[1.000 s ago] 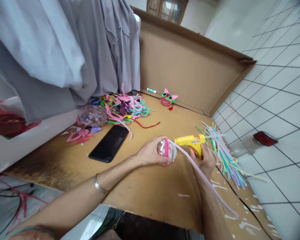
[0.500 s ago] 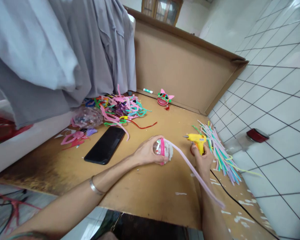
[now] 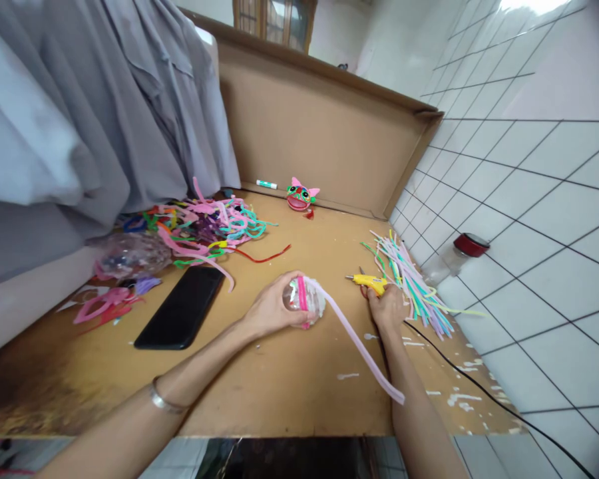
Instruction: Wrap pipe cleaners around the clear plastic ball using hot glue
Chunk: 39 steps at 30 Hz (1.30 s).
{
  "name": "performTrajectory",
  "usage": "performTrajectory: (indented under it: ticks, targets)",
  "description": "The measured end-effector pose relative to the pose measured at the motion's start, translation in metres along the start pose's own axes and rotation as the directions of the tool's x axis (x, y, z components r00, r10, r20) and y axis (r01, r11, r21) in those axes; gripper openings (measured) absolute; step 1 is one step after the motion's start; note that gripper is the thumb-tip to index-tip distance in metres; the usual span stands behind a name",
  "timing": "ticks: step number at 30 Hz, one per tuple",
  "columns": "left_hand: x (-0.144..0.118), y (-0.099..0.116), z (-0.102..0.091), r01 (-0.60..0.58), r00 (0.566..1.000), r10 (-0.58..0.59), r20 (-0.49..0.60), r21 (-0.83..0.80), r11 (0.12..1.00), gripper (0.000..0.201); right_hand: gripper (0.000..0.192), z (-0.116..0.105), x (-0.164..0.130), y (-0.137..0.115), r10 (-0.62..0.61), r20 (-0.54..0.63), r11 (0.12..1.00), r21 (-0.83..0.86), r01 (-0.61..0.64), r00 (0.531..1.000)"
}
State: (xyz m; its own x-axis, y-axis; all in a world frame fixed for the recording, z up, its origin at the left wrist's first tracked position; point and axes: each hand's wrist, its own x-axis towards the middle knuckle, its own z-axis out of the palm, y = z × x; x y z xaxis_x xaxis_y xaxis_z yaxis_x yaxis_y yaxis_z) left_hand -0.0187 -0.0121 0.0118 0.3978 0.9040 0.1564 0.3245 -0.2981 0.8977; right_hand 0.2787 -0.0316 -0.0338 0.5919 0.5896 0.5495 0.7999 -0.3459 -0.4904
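My left hand point(image 3: 274, 307) is wrapped round a clear plastic ball point(image 3: 316, 305), which has a bright pink band around it. A long pale pink pipe cleaner point(image 3: 359, 346) runs from the top of the ball and hangs toward my right forearm. At the right, my right hand point(image 3: 388, 307) is closed around a yellow hot glue gun point(image 3: 370, 283), low at the tabletop, its nozzle pointing left. My fingers partly hide the gun's handle. Its black cord point(image 3: 459, 374) trails to the lower right.
A heap of coloured pipe cleaners point(image 3: 219, 223) and a black phone point(image 3: 180, 309) lie left. More pipe cleaners point(image 3: 416, 286) are bundled right. A small cat-like figure point(image 3: 299, 195) and a glue stick point(image 3: 266, 184) sit by the cardboard wall point(image 3: 304, 120). A red-lidded jar point(image 3: 454, 256) stands by the tiles.
The glue gun has tipped from upright to lying lower and flatter in my right hand. My left hand still holds the ball. The whole view has shifted.
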Motion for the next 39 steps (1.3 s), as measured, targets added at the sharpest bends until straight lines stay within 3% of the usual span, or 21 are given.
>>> performTrajectory:
  ticks: [3,5,8,11,13,16,19,25,39]
  targets:
    - [0.0,0.0,0.002,-0.018,1.0,0.018,-0.023,0.007,1.0,0.079,0.039,-0.008,-0.003,-0.01,-0.071,-0.008,0.997,-0.039,0.071,0.997]
    - [0.0,-0.002,0.003,-0.034,0.999,0.034,-0.02,-0.011,0.999,0.078,0.04,-0.015,-0.007,-0.024,-0.221,-0.045,0.975,-0.015,0.221,0.974]
    - [0.001,-0.005,0.005,-0.057,0.998,0.057,-0.029,-0.01,0.998,0.08,0.036,-0.027,-0.021,-0.056,-0.495,-0.102,0.832,0.229,0.505,0.863]
    - [0.001,-0.005,0.006,-0.075,0.996,0.076,-0.043,0.025,0.997,0.08,0.037,-0.039,-0.039,-0.09,-0.682,-0.091,0.642,0.4,0.654,0.726]
    - [0.001,-0.005,0.005,-0.085,0.995,0.087,-0.043,0.058,0.995,0.079,0.032,-0.048,-0.047,-0.106,-0.724,-0.126,0.575,0.432,0.694,0.678]
    - [0.001,-0.006,0.005,-0.097,0.994,0.101,-0.035,0.097,0.991,0.082,0.02,-0.056,-0.052,-0.119,-0.703,-0.174,0.544,0.492,0.68,0.689]
    - [0.001,-0.008,0.005,-0.108,0.993,0.111,-0.027,0.108,0.988,0.083,0.019,-0.059,-0.052,-0.12,-0.687,-0.152,0.533,0.559,0.635,0.711]
    - [0.001,-0.007,0.005,-0.093,0.995,0.095,-0.021,0.057,0.994,0.079,0.018,-0.05,-0.059,-0.11,-0.58,-0.069,0.565,0.684,0.462,0.811]
    - [-0.001,-0.004,0.006,-0.114,0.993,0.114,0.002,0.064,0.991,0.081,0.02,-0.048,-0.069,-0.106,-0.517,0.068,0.527,0.811,0.255,0.853]
